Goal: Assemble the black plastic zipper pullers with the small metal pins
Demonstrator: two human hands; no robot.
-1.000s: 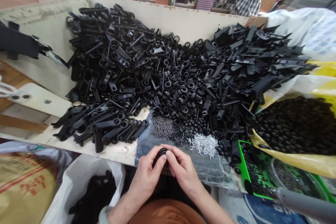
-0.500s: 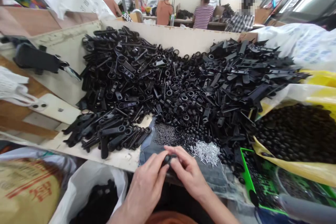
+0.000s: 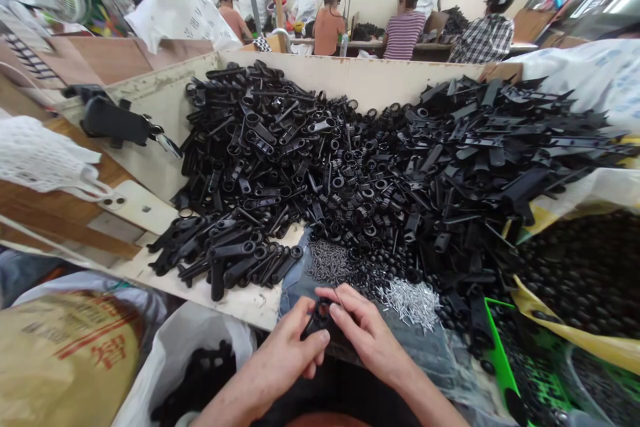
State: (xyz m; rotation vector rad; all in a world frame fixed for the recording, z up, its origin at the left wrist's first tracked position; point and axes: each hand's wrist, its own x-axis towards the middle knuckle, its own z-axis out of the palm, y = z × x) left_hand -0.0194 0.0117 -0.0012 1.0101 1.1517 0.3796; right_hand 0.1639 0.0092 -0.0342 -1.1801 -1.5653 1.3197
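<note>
Both hands meet at the front edge of the bench, over a piece of denim cloth (image 3: 295,280). A black plastic part with a ring-shaped end (image 3: 316,321) is gripped between the thumb and fingers of my left hand (image 3: 287,353). My right hand (image 3: 363,323) pinches at the ring's right side, its thumb and fingertips on the part. Whether it also holds a smaller piece is hidden. Just beyond the hands lie a heap of silver pins (image 3: 413,303) and a heap of small dark grey pieces (image 3: 327,261).
Black plastic parts (image 3: 270,140) fill the wooden-walled bench. Handle-like pieces (image 3: 235,257) lie at front left. A green tray (image 3: 500,353) and a yellow bag of black balls (image 3: 590,260) stand right; a white sack (image 3: 205,333) sits below left. Several people (image 3: 407,23) sit at the back.
The part in my hands has turned so its ring opening now faces the camera. My left thumb has shifted lower along it. The whole view has swung slightly left.
</note>
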